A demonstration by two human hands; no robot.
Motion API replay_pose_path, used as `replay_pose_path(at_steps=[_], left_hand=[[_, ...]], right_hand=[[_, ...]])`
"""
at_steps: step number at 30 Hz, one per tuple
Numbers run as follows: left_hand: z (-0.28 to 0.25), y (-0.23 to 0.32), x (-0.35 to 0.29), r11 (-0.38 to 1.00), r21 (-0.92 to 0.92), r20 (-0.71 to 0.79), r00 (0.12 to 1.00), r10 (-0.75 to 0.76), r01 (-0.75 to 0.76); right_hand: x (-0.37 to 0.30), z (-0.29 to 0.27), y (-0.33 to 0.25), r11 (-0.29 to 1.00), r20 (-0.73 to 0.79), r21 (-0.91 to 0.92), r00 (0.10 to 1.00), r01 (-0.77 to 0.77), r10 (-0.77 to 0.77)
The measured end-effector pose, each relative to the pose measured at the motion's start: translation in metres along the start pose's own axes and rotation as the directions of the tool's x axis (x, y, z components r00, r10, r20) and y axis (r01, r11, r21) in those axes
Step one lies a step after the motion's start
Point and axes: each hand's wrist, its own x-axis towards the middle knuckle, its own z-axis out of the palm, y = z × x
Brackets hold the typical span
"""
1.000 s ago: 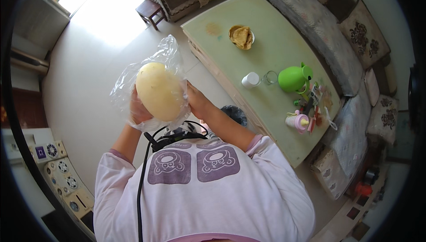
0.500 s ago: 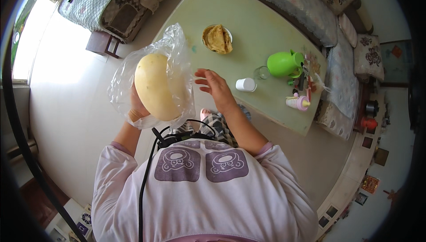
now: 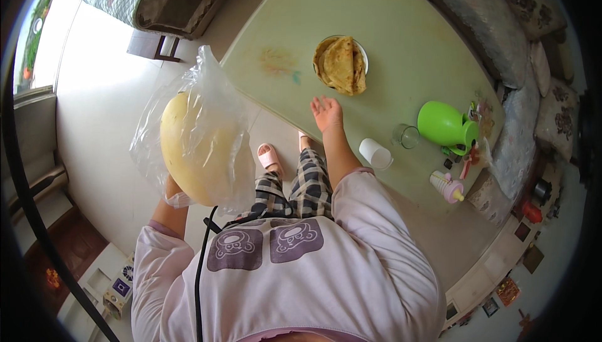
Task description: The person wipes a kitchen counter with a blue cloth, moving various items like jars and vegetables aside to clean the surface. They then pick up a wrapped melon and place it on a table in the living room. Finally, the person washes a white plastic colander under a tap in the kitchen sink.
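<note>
My left hand (image 3: 172, 187) supports a large, smooth, pale yellow melon (image 3: 182, 138) from behind. A clear plastic bag (image 3: 229, 151) hangs loosely around the melon, and its upper end sticks up. Melon and bag hide most of that hand's fingers. Over the near edge of the pale green table, my right hand (image 3: 327, 114) is open and holds nothing, its fingers apart. The nearest thing to it is a bowl (image 3: 366, 60) of folded golden flatbreads (image 3: 340, 66), just beyond the fingertips.
On the table (image 3: 376, 3) are a white cup (image 3: 375, 152), a clear glass (image 3: 406, 136), a bright green jug (image 3: 442, 124) and a pink-and-white baby bottle (image 3: 446, 186). A covered sofa (image 3: 464, 28) runs along the far right side. A small stool (image 3: 147, 45) stands at left.
The bagged melon has moved left and slightly lower. My right hand has moved away from it toward the flatbreads. The view has shifted, so the table items appear farther right.
</note>
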Motion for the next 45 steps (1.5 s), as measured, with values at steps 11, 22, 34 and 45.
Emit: replay_pose_path(at_steps=[11,22,34,45], left_hand=[[0.004,-0.023,0.047,0.999,0.004,-0.058,0.997,-0.042,0.042],[0.022,-0.04,0.094,0.986,0.053,-0.031,0.987,-0.155,0.157],[0.077,-0.167,0.224,0.74,0.218,-0.153,0.771,-0.618,0.636],[0.045,-0.275,0.29,0.633,0.178,0.04,0.638,-0.769,0.753]], right_hand=[[0.024,0.039,-0.035,0.928,-0.036,0.37,0.998,0.054,-0.044],[0.077,0.082,-0.125,0.934,0.145,-0.344,0.988,0.096,-0.048],[-0.112,0.023,-0.129,0.84,0.199,-0.541,0.976,0.04,0.082],[-0.025,-0.037,-0.174,0.926,0.024,-0.374,0.998,-0.052,0.066]])
